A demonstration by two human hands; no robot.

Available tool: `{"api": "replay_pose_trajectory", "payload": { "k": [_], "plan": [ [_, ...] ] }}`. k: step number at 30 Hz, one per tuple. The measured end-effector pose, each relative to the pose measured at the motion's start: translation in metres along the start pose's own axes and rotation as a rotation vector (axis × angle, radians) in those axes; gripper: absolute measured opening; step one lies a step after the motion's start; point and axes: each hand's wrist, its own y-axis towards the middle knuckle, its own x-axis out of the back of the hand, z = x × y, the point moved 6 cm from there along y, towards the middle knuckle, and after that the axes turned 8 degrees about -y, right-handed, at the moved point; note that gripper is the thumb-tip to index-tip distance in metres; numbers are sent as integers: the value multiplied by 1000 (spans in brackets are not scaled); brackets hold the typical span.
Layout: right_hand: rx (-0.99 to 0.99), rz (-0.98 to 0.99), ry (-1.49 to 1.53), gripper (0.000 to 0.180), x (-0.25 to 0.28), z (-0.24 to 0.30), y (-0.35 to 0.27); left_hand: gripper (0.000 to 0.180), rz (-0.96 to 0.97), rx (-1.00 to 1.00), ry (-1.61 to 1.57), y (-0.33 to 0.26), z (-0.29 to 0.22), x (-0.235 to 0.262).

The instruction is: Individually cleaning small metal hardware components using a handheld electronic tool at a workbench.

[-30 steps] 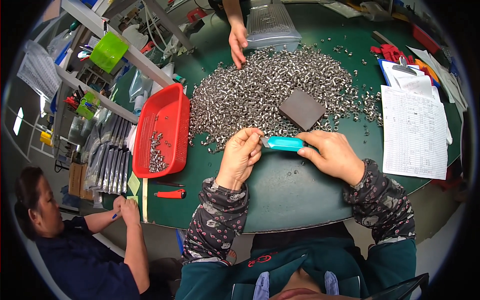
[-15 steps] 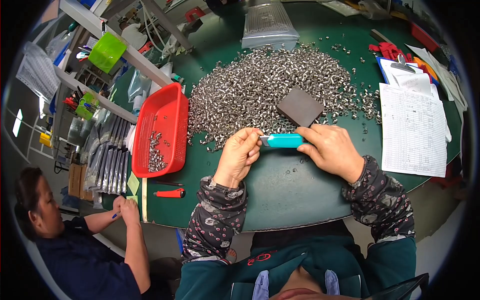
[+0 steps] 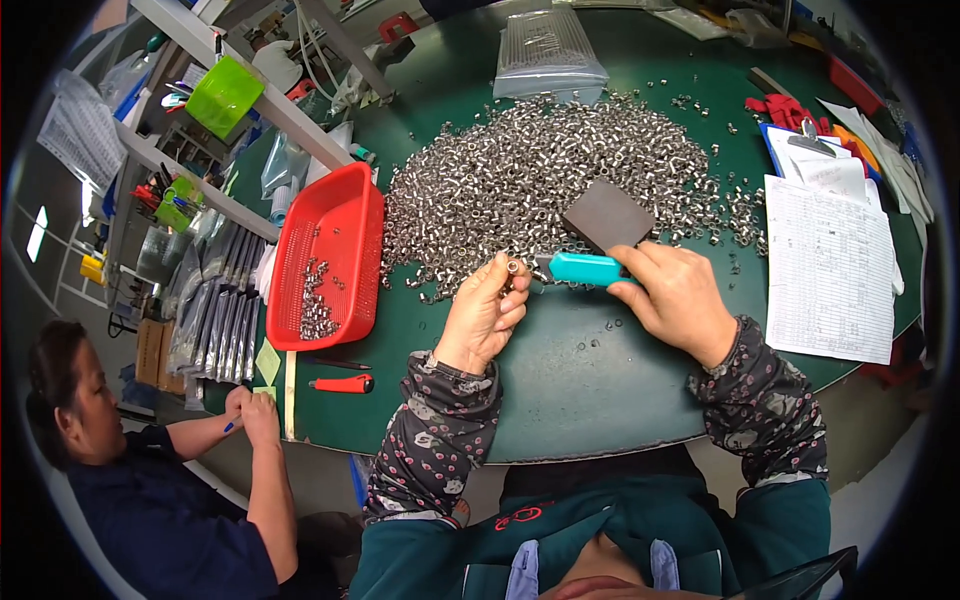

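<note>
Between thumb and forefinger of my left hand (image 3: 482, 312) is a small metal ring (image 3: 514, 267), its round opening showing. My right hand (image 3: 680, 298) grips the teal handle of a utility knife (image 3: 584, 268). The knife's grey blade points left and ends close beside the ring; whether they touch I cannot tell. Just beyond both hands spreads a large heap of small shiny metal rings (image 3: 500, 190). A dark square block (image 3: 608, 215) lies on the heap's near right side, by the knife.
Left of the heap stands a red basket (image 3: 372, 230) holding some rings, with a red cutter (image 3: 342, 384) nearer me. Printed sheets (image 3: 830, 270) and a clipboard (image 3: 812, 140) lie right. A bagged bundle (image 3: 550, 50) is behind. A co-worker (image 3: 190, 470) sits at left.
The knife has moved slightly right, away from my left fingertips, and its blade now shows apart from them. The ring in my left hand has come into view.
</note>
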Motion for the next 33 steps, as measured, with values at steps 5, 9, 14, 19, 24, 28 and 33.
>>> {"api": "replay_pose_trajectory", "payload": {
  "k": [5, 9, 14, 19, 24, 28, 33],
  "plan": [
    [96, 13, 2, 26, 6, 11, 2, 26, -19, 20, -140, 0, -2, 5],
    [261, 254, -82, 26, -15, 13, -10, 25, 2, 33, -173, 1, -2, 4],
    [178, 134, 23, 24, -3, 14, -1, 19, 22, -64, -121, 1, -7, 3],
    [191, 134, 25, 23, -7, 13, -3, 20, -31, -186, -20, 0, -15, -1],
    [197, 158, 31, 24, -8, 14, -3, 20, 34, -158, -66, 2, -13, 1],
    [204, 168, 24, 24, -8, 15, -3, 16, 40, -188, -120, 2, -12, 4],
    [204, 180, 43, 24, -8, 17, -5, 13, 54, -158, -127, -1, -11, 4]
  ]
}}
